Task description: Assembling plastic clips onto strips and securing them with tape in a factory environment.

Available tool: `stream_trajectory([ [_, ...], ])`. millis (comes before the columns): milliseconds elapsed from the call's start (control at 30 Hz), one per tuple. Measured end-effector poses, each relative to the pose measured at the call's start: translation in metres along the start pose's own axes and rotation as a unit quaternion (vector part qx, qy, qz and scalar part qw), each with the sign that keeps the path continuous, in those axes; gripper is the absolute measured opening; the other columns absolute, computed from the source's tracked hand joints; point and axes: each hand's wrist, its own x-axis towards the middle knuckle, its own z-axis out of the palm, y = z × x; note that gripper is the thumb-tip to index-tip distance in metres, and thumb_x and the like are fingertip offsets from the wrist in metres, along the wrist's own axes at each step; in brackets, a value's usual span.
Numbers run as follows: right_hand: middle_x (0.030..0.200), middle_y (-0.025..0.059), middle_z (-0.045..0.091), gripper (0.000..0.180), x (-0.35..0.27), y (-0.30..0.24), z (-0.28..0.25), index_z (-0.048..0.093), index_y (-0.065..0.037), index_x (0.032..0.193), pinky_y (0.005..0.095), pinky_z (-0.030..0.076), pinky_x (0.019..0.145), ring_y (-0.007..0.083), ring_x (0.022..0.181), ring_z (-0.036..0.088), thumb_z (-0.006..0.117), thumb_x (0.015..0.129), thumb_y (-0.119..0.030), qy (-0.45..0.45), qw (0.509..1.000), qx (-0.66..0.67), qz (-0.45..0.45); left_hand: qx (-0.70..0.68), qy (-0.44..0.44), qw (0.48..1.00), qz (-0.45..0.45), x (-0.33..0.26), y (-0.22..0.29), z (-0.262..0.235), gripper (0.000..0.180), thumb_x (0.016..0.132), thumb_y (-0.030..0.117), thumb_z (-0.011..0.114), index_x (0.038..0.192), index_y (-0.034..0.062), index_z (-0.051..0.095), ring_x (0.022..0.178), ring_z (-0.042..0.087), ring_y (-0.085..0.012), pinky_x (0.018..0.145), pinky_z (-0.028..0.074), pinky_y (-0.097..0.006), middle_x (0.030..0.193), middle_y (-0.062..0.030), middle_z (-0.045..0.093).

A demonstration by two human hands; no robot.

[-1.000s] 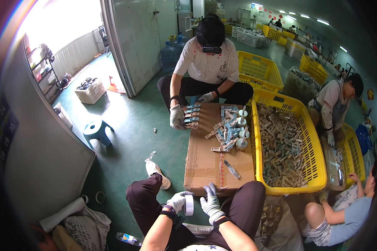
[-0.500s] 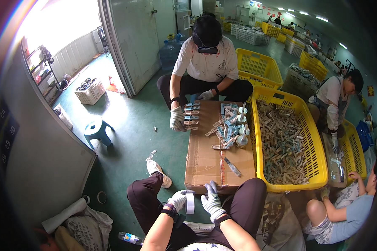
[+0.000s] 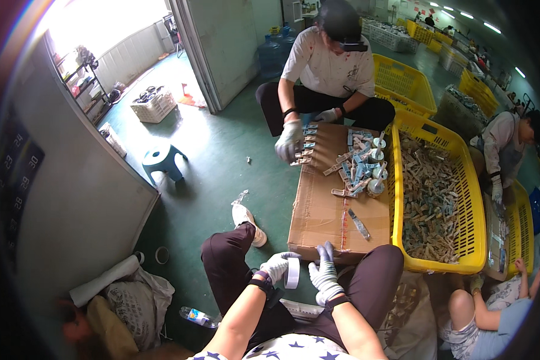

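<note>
In my gloved left hand (image 3: 276, 266) is a roll of white tape (image 3: 291, 273), gripped at its edge with the fingers closed. Just right of it, my gloved right hand (image 3: 324, 277) is open, its fingers stretched toward the near edge of a cardboard box (image 3: 318, 219) and nothing in it. On top of that box lie a flat knife-like tool (image 3: 359, 224) and a pile of blue and beige clothes pegs (image 3: 357, 165). Small white bottles (image 3: 376, 171) stand along the pile's right side. Pegs sit in a row (image 3: 306, 147) at the box's far left edge, beside a co-worker's gloved hand (image 3: 290, 141).
A yellow crate (image 3: 480, 240) full of pegs stands right of the box. A blue stool (image 3: 164, 162) is on the floor at left, and a plastic bottle (image 3: 198, 317) lies near my left leg. Sacks (image 3: 132, 303) lean by the wall. Other people sit at right.
The whole view has swung, so the scene sits farther right and higher. The co-worker's hand has shifted a little at the row of pegs. My left hand still holds the tape roll.
</note>
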Motion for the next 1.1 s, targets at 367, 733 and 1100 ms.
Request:
stream_trajectory([
  [367, 0.152, 0.0160, 0.020, 0.064, -0.003, 0.003, 0.004, 0.036, -0.010, 0.135, 0.0306, 0.050, 0.079, 0.0291, 0.113, 0.050, 0.058, 0.077, 0.005, 0.015, 0.998, -0.047, -0.039, 0.007, 0.009, 1.000, 0.003, 0.002, -0.003, -0.001, 0.025, 0.082, 0.002, 0.063, 0.107, 0.0050, 0.064, 0.081, 0.064, -0.0162, 0.072, 0.053, -0.031, 0.096, -0.0049, 0.067],
  [733, 0.150, 0.0187, 0.021, 0.060, -0.002, 0.000, 0.002, 0.040, -0.005, 0.131, 0.0322, 0.047, 0.090, 0.0330, 0.131, 0.038, 0.060, 0.075, 0.005, 0.011, 0.998, -0.048, -0.033, -0.005, 0.018, 1.000, -0.018, -0.009, 0.008, 0.006, 0.024, 0.081, 0.004, 0.064, 0.105, 0.0078, 0.066, 0.077, 0.064, -0.0161, 0.069, 0.053, -0.032, 0.095, -0.0029, 0.067],
  [1100, 0.150, 0.0197, 0.022, 0.061, -0.001, -0.003, 0.001, 0.040, -0.006, 0.131, 0.0326, 0.046, 0.092, 0.0348, 0.133, 0.034, 0.061, 0.075, 0.004, 0.025, 0.997, -0.052, -0.045, -0.030, 0.002, 1.000, -0.005, -0.003, -0.003, 0.000, 0.027, 0.080, 0.003, 0.067, 0.107, 0.0049, 0.064, 0.079, 0.064, -0.0170, 0.071, 0.053, -0.032, 0.095, -0.0049, 0.067],
])
